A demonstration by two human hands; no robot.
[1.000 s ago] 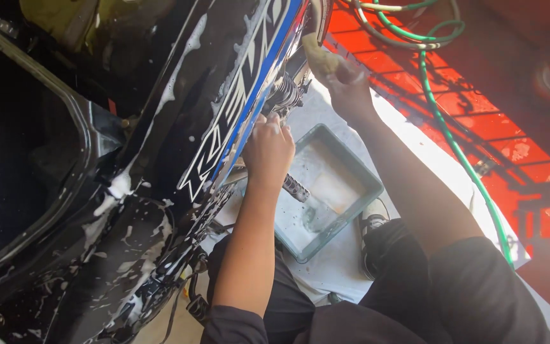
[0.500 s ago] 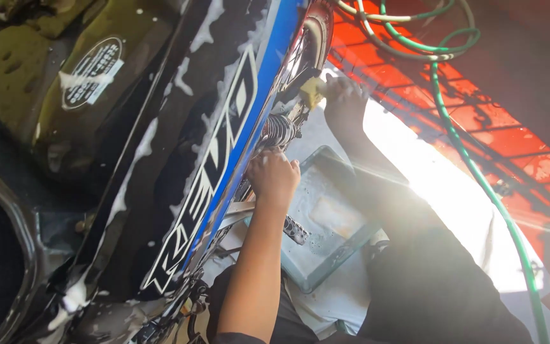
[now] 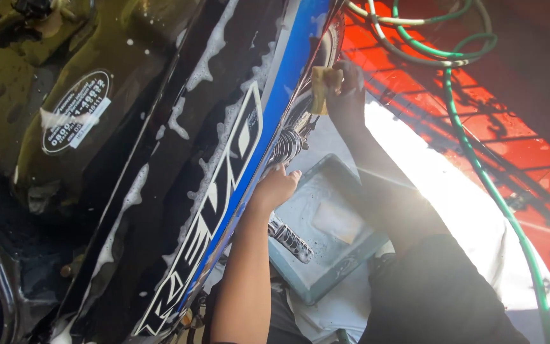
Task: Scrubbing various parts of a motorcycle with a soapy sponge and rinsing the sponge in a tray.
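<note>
A soapy motorcycle fills the left of the head view, with a black and blue side panel (image 3: 224,191) streaked with foam. My left hand (image 3: 276,186) rests on the lower edge of that panel, just below the chrome shock spring (image 3: 285,146), fingers curled against it and holding nothing. Farther up, my right hand (image 3: 346,95) grips a yellow sponge (image 3: 321,89) and presses it against the rear end of the blue panel.
A grey-blue basin (image 3: 351,264) of soapy water sits below my arms with a pale sponge (image 3: 335,221) in it. A green hose (image 3: 479,172) coils over the red floor (image 3: 536,146) on the right. An oval sticker (image 3: 74,111) marks the dark panel at the left.
My right hand has kept the sponge on the rear of the bike and shifted along it. My left hand stays on the panel's lower edge. The view has swung to show more of the panel.
</note>
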